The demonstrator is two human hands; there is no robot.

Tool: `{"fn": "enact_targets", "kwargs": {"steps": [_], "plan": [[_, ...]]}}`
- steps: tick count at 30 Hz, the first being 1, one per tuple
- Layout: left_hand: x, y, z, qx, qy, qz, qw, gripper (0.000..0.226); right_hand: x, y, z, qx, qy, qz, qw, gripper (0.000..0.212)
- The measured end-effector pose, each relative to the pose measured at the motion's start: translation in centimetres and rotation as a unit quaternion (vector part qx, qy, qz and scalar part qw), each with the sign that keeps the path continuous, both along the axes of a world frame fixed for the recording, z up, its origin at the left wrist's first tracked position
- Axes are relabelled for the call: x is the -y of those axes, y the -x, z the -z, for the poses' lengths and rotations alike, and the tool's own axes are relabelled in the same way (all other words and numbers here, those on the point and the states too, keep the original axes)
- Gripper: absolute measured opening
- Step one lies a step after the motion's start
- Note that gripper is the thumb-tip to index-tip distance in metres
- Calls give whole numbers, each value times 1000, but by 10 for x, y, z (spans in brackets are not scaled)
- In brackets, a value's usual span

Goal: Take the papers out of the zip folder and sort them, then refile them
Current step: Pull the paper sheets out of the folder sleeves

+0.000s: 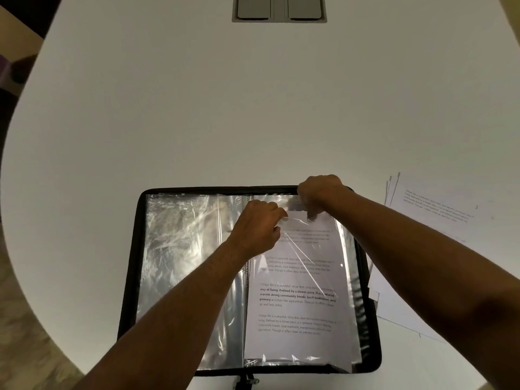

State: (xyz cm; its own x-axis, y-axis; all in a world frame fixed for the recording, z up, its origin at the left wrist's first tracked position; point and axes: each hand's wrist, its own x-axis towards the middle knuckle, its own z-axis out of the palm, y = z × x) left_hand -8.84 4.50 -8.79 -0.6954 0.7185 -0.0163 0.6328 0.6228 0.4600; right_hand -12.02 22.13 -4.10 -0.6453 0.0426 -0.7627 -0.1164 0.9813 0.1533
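open zip folder (132,277) hogging the tabletop's (197,108) near edge, loose papers (439,209) crowding its right edge, grey hatch (279,8) at the far edge, wide bare middle between

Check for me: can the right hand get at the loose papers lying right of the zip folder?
Probably yes: the loose papers lie uncovered on the table just beyond the right hand, though it would first have to release the plastic sleeve it pinches.
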Motion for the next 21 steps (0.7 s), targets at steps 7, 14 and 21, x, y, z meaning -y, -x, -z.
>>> {"fn": "enact_targets", "kwargs": {"steps": [7,14,21], "plan": [[0,-1,2,16,-10,5,1000,25,-7,1,10,23,42,58,997,43],[-8,-8,3,11,-35,25,999,30,-22,39,-32,-101,100,108,984,29],[-16,-11,4,9,-34,49,998,38,-39,77,-113,-184,158,169,955,39]]}}
